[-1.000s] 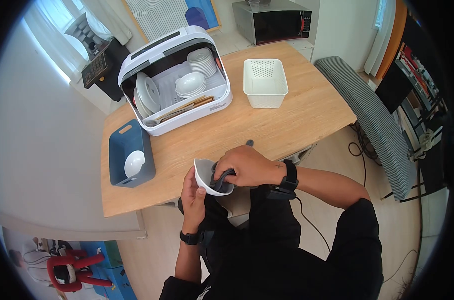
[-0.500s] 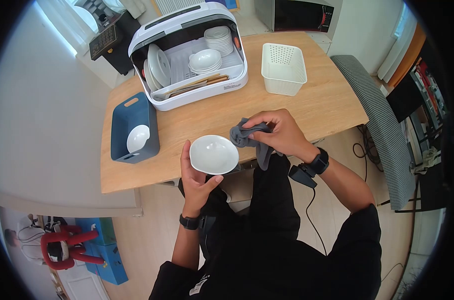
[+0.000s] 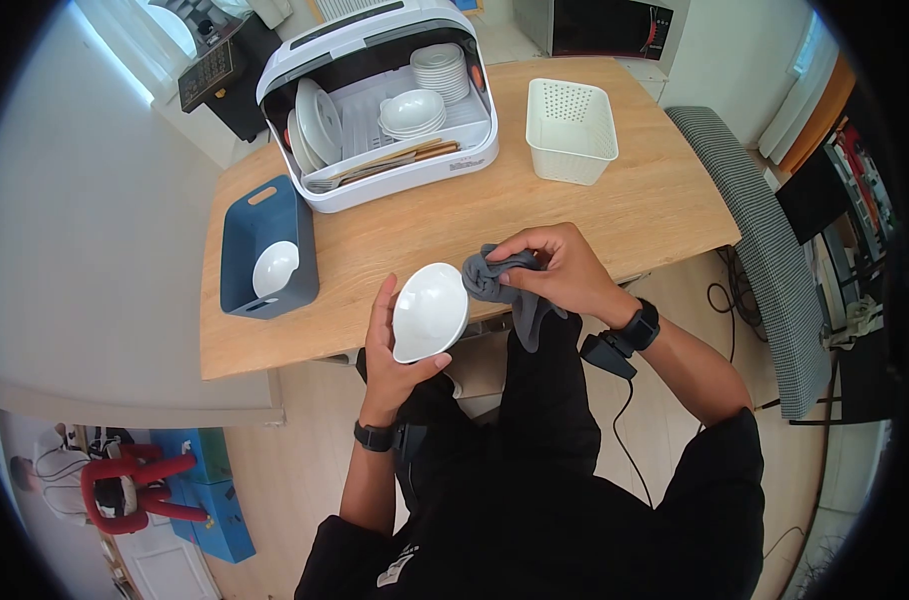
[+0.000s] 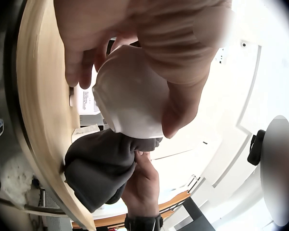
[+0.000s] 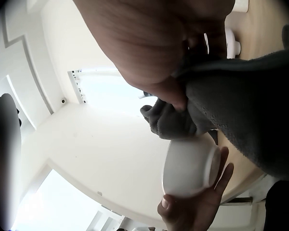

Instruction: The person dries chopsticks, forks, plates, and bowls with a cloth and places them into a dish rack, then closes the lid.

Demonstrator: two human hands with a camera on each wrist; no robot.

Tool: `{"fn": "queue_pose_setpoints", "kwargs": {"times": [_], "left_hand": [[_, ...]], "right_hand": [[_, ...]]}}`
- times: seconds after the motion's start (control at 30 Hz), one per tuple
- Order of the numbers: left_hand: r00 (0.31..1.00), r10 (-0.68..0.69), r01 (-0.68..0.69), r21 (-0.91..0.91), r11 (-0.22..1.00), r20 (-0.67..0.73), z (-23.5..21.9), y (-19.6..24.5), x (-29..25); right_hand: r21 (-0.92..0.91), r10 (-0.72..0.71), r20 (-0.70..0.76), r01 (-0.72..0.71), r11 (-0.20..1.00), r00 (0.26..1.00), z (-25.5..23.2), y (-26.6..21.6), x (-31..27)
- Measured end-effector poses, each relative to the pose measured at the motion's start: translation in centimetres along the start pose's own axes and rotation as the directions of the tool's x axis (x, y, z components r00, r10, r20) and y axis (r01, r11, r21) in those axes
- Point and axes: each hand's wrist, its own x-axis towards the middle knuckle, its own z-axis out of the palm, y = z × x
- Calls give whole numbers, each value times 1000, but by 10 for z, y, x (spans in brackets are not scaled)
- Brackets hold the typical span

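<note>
A white bowl (image 3: 432,312) is tilted in my left hand (image 3: 393,372), just beyond the table's front edge. The thumb lies at its near rim and the fingers spread round its outer side. My right hand (image 3: 567,275) pinches a bunched dark grey cloth (image 3: 487,278) between thumb and fingers, right at the bowl's right rim. A loose end of the cloth hangs down below that hand. From the left wrist view, the bowl's smooth underside (image 4: 130,96) shows, with the cloth (image 4: 98,168) close against its rim.
Another white bowl (image 3: 276,268) lies in a blue bin (image 3: 297,290) on the left. Behind stands a white dish rack (image 3: 405,188) holding plates, bowls and cutlery. A white perforated basket (image 3: 572,165) sits at the back right, and a patterned bench (image 3: 750,250) stands beyond the table.
The right hand has drawn the cloth out of the bowl to the right. The left hand has turned the bowl, now tilted with its inside showing. The head view has shifted.
</note>
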Motion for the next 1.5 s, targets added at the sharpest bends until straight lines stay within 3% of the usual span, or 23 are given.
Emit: {"fn": "queue_pose_setpoints", "kwargs": {"times": [0.23, 0.3, 0.43, 0.63, 0.8, 1.03, 1.1, 1.13, 1.2, 1.3, 1.43, 1.5], "left_hand": [[984, -135, 145, -86, 986, 115, -5, -3, -1], [949, -171, 195, -70, 978, 263, -7, -4, 1], [932, -212, 263, -144, 954, 294, -1, 2, -4], [932, -259, 317, -223, 922, 253, 7, 12, -9], [958, -235, 271, -251, 929, 165, 6, 5, -13], [965, -205, 237, -215, 947, 163, 7, 4, -13], [983, -183, 182, -291, 939, 26, 6, -1, -17], [983, -182, 182, -291, 939, 27, 5, -2, -17], [987, -140, 109, -301, 947, -81, 4, -3, -16], [987, -105, 64, -292, 954, -125, 2, 0, -8], [993, -97, 84, -169, 982, -68, -2, 8, 8], [996, -92, 91, -113, 989, -7, -3, 5, 10]], "right_hand": [[33, -87, -12, 87, 996, 996, 7, 0, 1], [6, -95, -9, 95, 995, 995, 8, -1, 2], [3, -121, -43, 121, 993, 992, 12, -1, 3], [-144, -155, -47, 147, 979, 987, 13, -5, 2], [-209, -138, -87, 117, 971, 987, 16, -7, 1], [-313, -222, -81, 187, 931, 972, 19, -3, 2], [-353, -209, -59, 175, 919, 976, 21, -3, 1], [-354, -209, -59, 175, 919, 976, 22, -4, 0], [-458, -192, 13, 176, 871, 981, 25, -6, -3], [-444, -230, 94, 247, 861, 969, 30, 0, -7], [-378, -187, 200, 251, 891, 962, 38, -5, -14], [-368, -264, 232, 336, 867, 936, 45, -7, -14]]}}
